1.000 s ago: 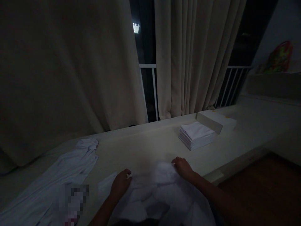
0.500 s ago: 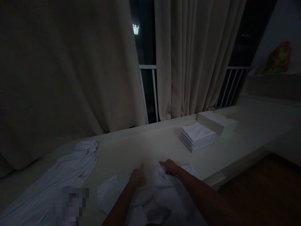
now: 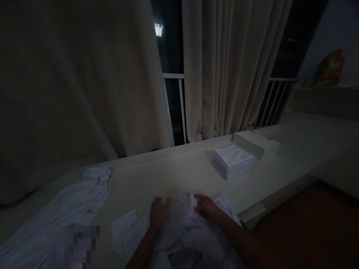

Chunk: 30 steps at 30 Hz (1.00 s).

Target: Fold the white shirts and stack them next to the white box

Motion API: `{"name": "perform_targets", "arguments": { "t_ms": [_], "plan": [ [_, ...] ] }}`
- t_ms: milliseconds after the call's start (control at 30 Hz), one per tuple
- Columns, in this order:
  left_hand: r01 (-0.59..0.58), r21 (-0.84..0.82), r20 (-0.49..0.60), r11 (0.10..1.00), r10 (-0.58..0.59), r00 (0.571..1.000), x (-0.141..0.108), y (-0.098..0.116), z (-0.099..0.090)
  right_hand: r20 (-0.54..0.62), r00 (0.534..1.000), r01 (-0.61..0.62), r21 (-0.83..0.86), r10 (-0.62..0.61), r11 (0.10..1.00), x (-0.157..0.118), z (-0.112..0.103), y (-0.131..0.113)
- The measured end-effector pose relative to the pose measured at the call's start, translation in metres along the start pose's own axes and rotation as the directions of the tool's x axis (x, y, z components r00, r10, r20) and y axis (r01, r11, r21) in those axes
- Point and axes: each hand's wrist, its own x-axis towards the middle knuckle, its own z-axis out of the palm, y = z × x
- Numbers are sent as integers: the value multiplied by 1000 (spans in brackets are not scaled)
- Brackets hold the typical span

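Note:
A crumpled white shirt point(image 3: 196, 237) is spread across the near edge of the pale tabletop, dimly lit and partly blurred. My right hand point(image 3: 206, 207) pinches a fold of it near the top, index finger and thumb pressed to the fabric. On the opposite side, my left hand point(image 3: 159, 212) is closed at the shirt's upper left part, its fingertips smeared by motion. Part of the white cloth point(image 3: 123, 229) lies flat to the left of my left forearm; whether it belongs to the same shirt is unclear.
Another white garment point(image 3: 75, 205) stretches along the left of the table point(image 3: 157, 175). A neat stack of folded white cloth point(image 3: 234, 160) and an open white box point(image 3: 256, 144) sit at the back right. Beige curtains point(image 3: 230, 67) hang behind; a wooden floor point(image 3: 308, 224) is at right.
The view has shifted slightly. Both hands have moved a little apart, and the shirt between them shows more of its folds. The stack and box stay put.

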Motion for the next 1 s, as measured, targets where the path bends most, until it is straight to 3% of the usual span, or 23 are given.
{"name": "perform_targets", "arguments": {
  "t_ms": [67, 167, 300, 400, 467, 567, 600, 667, 767, 833, 900, 1000],
  "plan": [
    [-36, 25, -54, 999, 37, 998, 10, -1, 0, 40, 999, -5, 35, 4, 999, -4, -2, 4],
    [-117, 47, -33, 992, 118, 992, 18, 0, 5, 99, 995, 9, 46, -14, 999, -13, -6, 0],
    [-159, 37, 28, 987, 158, 987, 13, 4, 10, 174, 981, 81, 19, -83, 997, -24, -19, -12],
    [-206, 31, 9, 978, 206, 979, 5, 10, 5, 214, 972, 109, -38, -98, 993, -23, -30, -20],
    [-244, 35, -31, 969, 245, 969, 0, 16, -4, 180, 977, 127, -76, -111, 989, -21, -35, -27],
    [-286, 48, -96, 957, 289, 952, -4, 25, -20, 10, 975, 217, -208, -220, 954, -18, -32, -43],
    [-297, 51, -110, 953, 301, 947, -6, 29, -25, -59, 954, 268, -282, -295, 921, -19, -28, -49],
    [-325, 69, -131, 943, 332, 934, -9, 39, -34, -135, 864, 377, -465, -485, 801, -21, -13, -61],
    [-434, 174, -135, 884, 458, 879, -17, 52, -43, -26, 727, 464, -718, -686, 518, -27, 16, -80],
    [-528, 278, -115, 803, 573, 811, -24, 58, -48, 113, 715, 455, -824, -690, 337, -32, 31, -92],
    [-560, 356, -126, 748, 632, 764, -30, 58, -55, 210, 736, 422, -886, -643, 194, -36, 36, -100],
    [-506, 399, -198, 765, 610, 767, -35, 51, -65, 223, 779, 336, -938, -586, 89, -41, 26, -104]
  ]
}}
